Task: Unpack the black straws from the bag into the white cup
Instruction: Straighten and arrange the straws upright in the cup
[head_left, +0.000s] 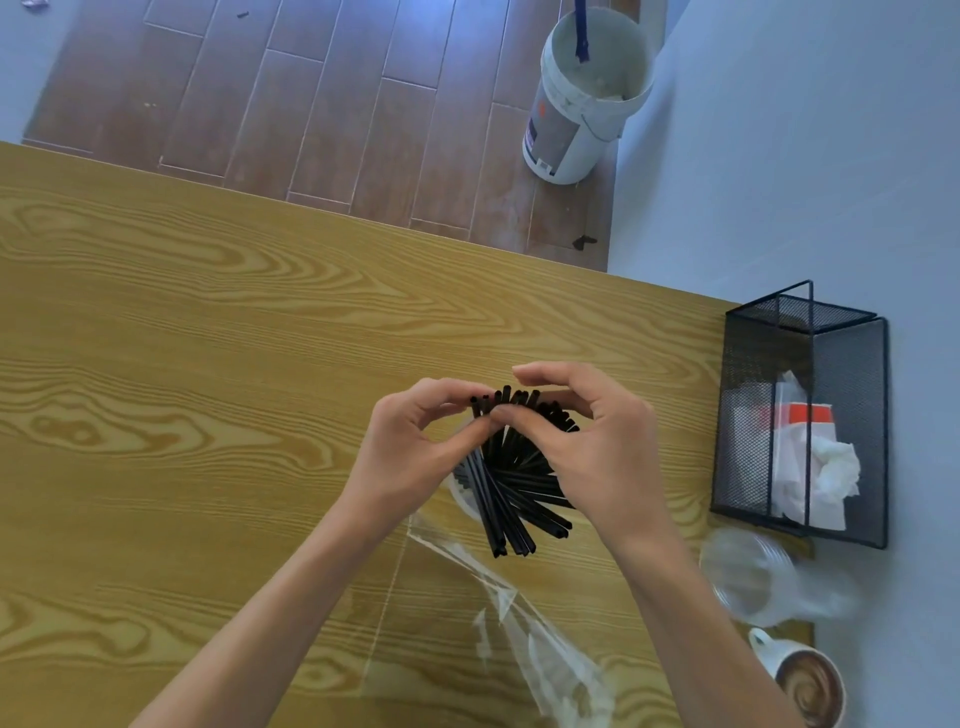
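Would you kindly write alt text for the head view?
Two hands, left and right, pinch the tops of black straws standing in a white cup on a wooden table. An empty clear bag lies nearer the viewer.

Two bare forearms, no sleeves; hands (519, 447) unadorned (no rings or watch).

Soft even daylight, faint shadows, bluish cast, wide-angle bending at edges, mild blur
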